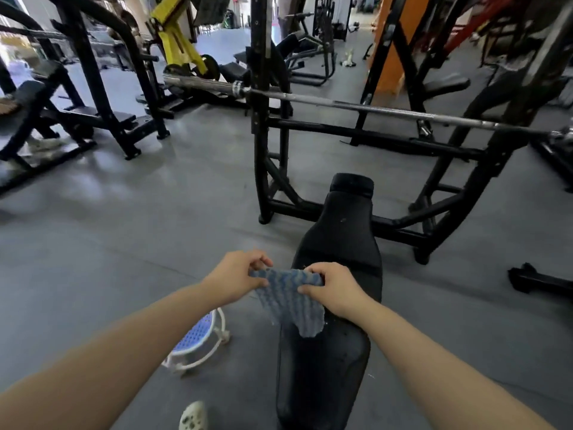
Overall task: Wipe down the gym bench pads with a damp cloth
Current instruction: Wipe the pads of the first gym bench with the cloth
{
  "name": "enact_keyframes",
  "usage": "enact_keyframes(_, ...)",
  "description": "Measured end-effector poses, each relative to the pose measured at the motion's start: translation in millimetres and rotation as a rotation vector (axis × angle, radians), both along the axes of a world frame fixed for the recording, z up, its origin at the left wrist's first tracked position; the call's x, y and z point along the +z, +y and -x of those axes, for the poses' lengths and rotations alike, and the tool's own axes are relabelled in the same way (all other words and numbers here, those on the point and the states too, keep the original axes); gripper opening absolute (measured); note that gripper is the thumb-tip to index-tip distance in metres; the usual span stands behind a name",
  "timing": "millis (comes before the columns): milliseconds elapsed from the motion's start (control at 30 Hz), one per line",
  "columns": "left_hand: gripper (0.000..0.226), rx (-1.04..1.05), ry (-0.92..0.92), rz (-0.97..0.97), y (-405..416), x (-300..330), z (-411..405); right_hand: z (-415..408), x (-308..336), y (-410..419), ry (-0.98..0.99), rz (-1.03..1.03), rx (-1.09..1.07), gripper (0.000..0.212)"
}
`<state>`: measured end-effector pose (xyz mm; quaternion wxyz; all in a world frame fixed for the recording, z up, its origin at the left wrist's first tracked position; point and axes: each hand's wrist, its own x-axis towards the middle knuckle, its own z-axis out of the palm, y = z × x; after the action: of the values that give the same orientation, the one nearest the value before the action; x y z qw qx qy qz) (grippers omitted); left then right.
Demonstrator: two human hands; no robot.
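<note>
Head view, hands: left hand (pixel 237 276) and right hand (pixel 333 288) each pinch the cloth's (pixel 290 301) top edge, held above the bench pad (pixel 338 237).
Step advice: likely spreading it; lay flat, then wipe lengthwise.
Unclear: dampness unseen; pad's near end cut off; basket (pixel 195 339) contents hidden.

I stand on a smooth grey floor (pixel 124 243) that shines in pale patches where daylight falls from the far left. Around me black steel frames crowd the room: a rack (pixel 263 119) carrying a long silver barbell (pixel 372 107), a yellow machine (pixel 176 38) behind it, an orange pillar (pixel 393 57) to the right. A white and blue plastic stool (pixel 198 339) sits on the floor near my pale shoe (pixel 193 417).
</note>
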<state>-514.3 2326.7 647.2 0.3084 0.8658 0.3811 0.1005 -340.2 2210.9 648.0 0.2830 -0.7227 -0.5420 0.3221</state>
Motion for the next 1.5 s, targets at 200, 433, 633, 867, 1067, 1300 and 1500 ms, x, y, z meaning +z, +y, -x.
enact_keyframes(200, 0.009, -0.156, -0.038, 0.019, 118.7, 3.6, -21.7, -0.5, 1.3, 94.8, 0.076, 0.004, -0.151, 0.027)
enact_keyframes(433, 0.040, -0.195, -0.350, 0.971, 222.3, 0.7, -59.2, -2.4, 16.3, 177.0, 0.432, -0.102, -0.450, 0.013)
enact_keyframes(633, 0.016, -0.360, 0.032, 0.708, 271.0, -34.6, -107.7, -52.2, 9.9, 227.2, 0.533, -0.136, -0.718, 0.014)
enact_keyframes(867, 0.009, -0.308, -0.030, 0.644, 320.9, -40.8, -193.0, -134.7, -36.8, 269.7, 0.987, 0.015, -0.852, 0.041)
enact_keyframes(1067, 0.016, -0.222, -0.059, 0.690, 368.3, -41.7, -267.7, -189.5, -63.8, 313.4, 1.039, 0.096, -0.756, 0.069)
enact_keyframes(1300, 0.051, -0.074, -0.208, 1.032, 406.1, -50.3, -308.0, -213.0, -79.1, 348.8, 0.871, -0.120, -0.884, 0.074)
enact_keyframes(1500, 0.057, -0.382, 0.076, 0.542, 457.0, -86.3, -329.6, -223.1, -105.7, 381.0, 0.592, -0.127, -1.008, 0.025)
